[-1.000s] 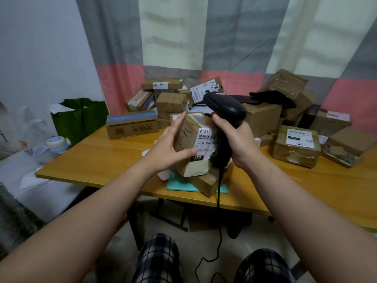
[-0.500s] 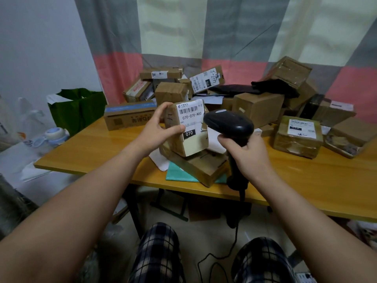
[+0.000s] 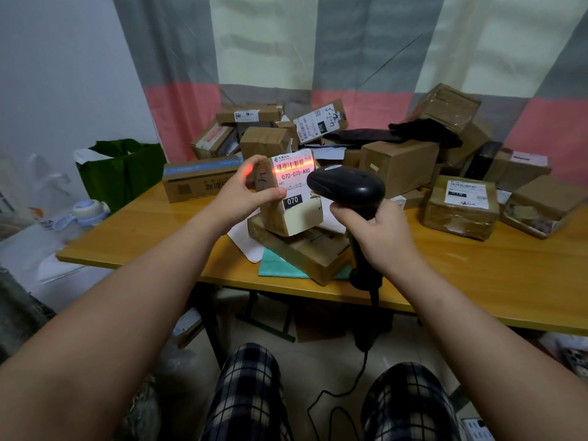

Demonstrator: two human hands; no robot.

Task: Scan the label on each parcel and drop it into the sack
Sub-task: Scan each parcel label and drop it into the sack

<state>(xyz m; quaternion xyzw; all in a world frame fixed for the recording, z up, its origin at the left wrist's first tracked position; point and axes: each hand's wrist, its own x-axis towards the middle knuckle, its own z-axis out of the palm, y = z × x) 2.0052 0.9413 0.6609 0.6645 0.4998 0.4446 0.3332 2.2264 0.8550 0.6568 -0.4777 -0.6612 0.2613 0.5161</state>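
While the red line of light (image 3: 294, 168) lies across the barcode, I judge that the scanning step is the one in hand. The left hand (image 3: 245, 194) holds a small brown cardboard parcel with a white printed label (image 3: 296, 214) up above the yellow wooden tabletop (image 3: 461, 275). Its thumb lies on the front beside the label and its fingers are curled round the far edge, where some red light also falls on a fingertip. The label faces the person. The right hand (image 3: 378, 232) is closed round the handle of a black corded handheld scanner (image 3: 346, 186), whose head is just beside the label and points at it. I cannot tell whether a finger presses the trigger.

Under the lifted parcel a flat brown box (image 3: 305, 253) lies on a teal sheet (image 3: 273, 268), and behind them is a heap of cardboard parcels (image 3: 397, 163), so much of the work seems not yet done.

If the read is accepted, the parcel must go into the sack. A dark green bag with an open mouth (image 3: 124, 167) stands past the left end of the tabletop. I take it for the sack, though I am not sure. The left hand would need to carry the parcel leftward and let go only above that mouth.
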